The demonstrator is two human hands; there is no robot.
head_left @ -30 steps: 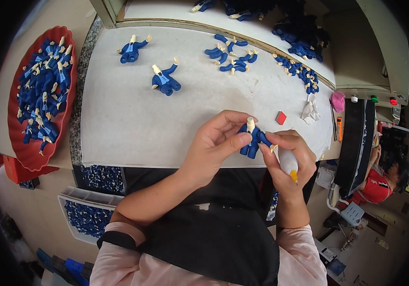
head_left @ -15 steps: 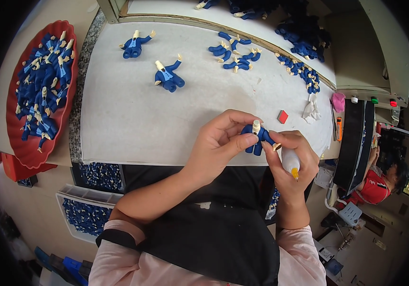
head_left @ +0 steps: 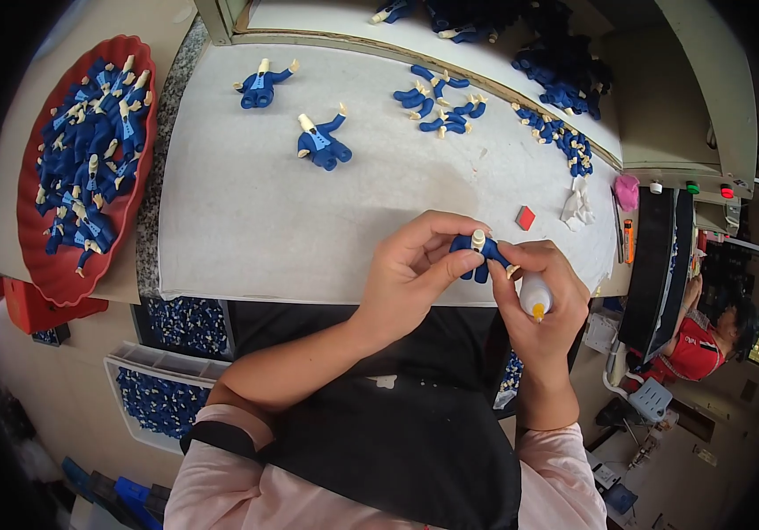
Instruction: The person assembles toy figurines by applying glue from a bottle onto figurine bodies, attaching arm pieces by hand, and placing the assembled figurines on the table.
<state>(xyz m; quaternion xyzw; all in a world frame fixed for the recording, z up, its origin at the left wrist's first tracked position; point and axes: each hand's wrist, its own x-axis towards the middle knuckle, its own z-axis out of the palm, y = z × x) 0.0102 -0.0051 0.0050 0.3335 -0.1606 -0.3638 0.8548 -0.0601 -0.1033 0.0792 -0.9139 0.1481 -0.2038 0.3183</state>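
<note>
Over the near edge of the white work surface, my left hand [head_left: 410,274] is closed on a small blue figurine [head_left: 478,243] with a cream neck and no head, fingers behind it and thumb on its front. My right hand [head_left: 543,296] pinches the figurine's blue arm [head_left: 496,257], whose cream hand points down and right. Tucked in the same palm is a white squeeze bottle [head_left: 535,290] with a yellow tip, facing me. Farther off, two similar figurines, one upper left [head_left: 260,85] and one nearer [head_left: 321,141], lie with one arm raised.
Several loose blue arms [head_left: 440,99] lie at the back, with another pile [head_left: 556,139] to their right. A red block [head_left: 525,217] and crumpled tissue [head_left: 578,206] are beyond my right hand. A red scalloped tray [head_left: 61,287] of figurines stands left. Another person [head_left: 698,346] sits at right.
The white bottle in my right hand has tilted so its yellow tip points more toward me. Both hands keep their hold on the figurine; the whole view has shifted slightly.
</note>
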